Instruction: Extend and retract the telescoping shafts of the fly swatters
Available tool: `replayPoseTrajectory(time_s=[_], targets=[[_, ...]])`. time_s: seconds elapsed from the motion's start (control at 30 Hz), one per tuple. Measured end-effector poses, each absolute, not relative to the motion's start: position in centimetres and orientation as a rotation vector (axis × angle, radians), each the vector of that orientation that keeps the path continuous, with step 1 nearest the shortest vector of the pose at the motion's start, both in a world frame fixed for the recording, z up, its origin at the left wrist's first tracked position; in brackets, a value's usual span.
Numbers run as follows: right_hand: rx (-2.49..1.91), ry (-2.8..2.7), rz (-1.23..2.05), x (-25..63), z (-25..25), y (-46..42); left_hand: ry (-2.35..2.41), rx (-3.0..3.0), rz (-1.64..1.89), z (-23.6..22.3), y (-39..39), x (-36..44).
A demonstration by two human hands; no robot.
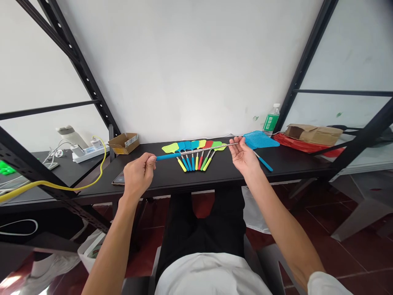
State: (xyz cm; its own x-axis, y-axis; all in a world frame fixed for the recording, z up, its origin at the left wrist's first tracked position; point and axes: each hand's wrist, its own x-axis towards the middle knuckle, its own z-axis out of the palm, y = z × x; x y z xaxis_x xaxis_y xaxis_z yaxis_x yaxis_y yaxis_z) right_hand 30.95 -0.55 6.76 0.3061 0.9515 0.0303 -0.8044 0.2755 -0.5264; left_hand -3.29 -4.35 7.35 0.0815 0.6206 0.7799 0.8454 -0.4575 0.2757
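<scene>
A blue fly swatter (261, 139) with a long metal rod is held level across the view, above the table. My left hand (138, 174) is closed around the end of its blue grip. My right hand (244, 155), palm towards me, holds the rod close to the blue mesh head, with the thumb against it. Behind the rod, several fly swatters (197, 163) in yellow, blue, red and green lie fanned out, grips towards me. Another blue swatter handle (264, 162) rests on the table at the right; its head is hidden.
The black table (172, 180) runs along a white wall. A small cardboard box (124, 143), a phone-like flat object (119, 178), a power strip (89, 153) and a yellow cable (102, 168) are left. A water bottle (271, 120) and brown paper packaging (315, 135) stand right.
</scene>
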Motion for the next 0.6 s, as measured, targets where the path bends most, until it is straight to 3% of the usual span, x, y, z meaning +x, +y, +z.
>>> replayPoseTrajectory(time_s=[0.13, 0.4, 0.6], targets=[[-0.457, -0.395, 1.189, 31.1, 7.2, -0.8, -1.455, -2.135, -1.337, 7.5, -4.6, -3.1], [-0.397, -0.445, 1.171, 31.2, 7.0, -0.7, -1.614, -2.182, -1.794, 7.3, -4.7, -2.6], [-0.405, -0.417, 1.155, 31.4, 6.8, -0.5, -1.577, -2.357, -1.763, 8.0, -5.2, -2.0]])
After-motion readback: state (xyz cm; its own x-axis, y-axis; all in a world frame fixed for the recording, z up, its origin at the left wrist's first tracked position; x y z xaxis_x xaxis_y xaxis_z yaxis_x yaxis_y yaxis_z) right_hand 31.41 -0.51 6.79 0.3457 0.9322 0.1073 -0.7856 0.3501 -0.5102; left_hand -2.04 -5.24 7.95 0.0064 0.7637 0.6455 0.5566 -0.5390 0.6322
